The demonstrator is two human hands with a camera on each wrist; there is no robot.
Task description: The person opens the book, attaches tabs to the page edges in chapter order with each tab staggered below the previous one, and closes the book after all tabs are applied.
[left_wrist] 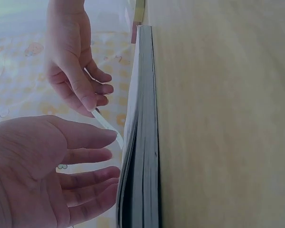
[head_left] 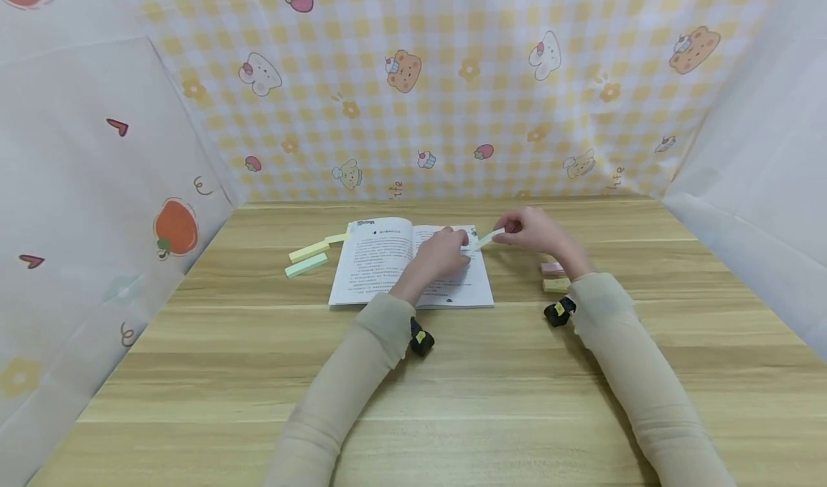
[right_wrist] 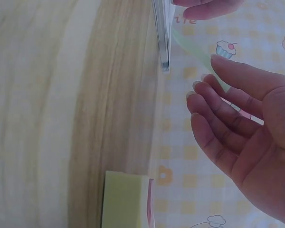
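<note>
An open book (head_left: 371, 271) with printed pages lies on the table. My left hand (head_left: 439, 256) rests on its right page with fingers fairly straight. Beyond the page's right edge, my right hand (head_left: 533, 230) pinches one end of a pale green sticky note strip (head_left: 489, 239) between thumb and fingers. The strip's other end reaches the right page beside the left fingertips. In the left wrist view, the left thumb (left_wrist: 99, 137) lies close to that end of the strip. The right wrist view shows the strip (right_wrist: 194, 51) stretched slanting from the book to the right fingertips.
A yellow sticky note pad (head_left: 309, 251) and a green one (head_left: 306, 265) lie left of the book, where a yellow strip (head_left: 337, 238) sticks out from its edge. Pink (head_left: 551, 268) and yellow (head_left: 555, 285) pads lie by the right wrist. A patterned cloth (head_left: 452, 113) hangs behind.
</note>
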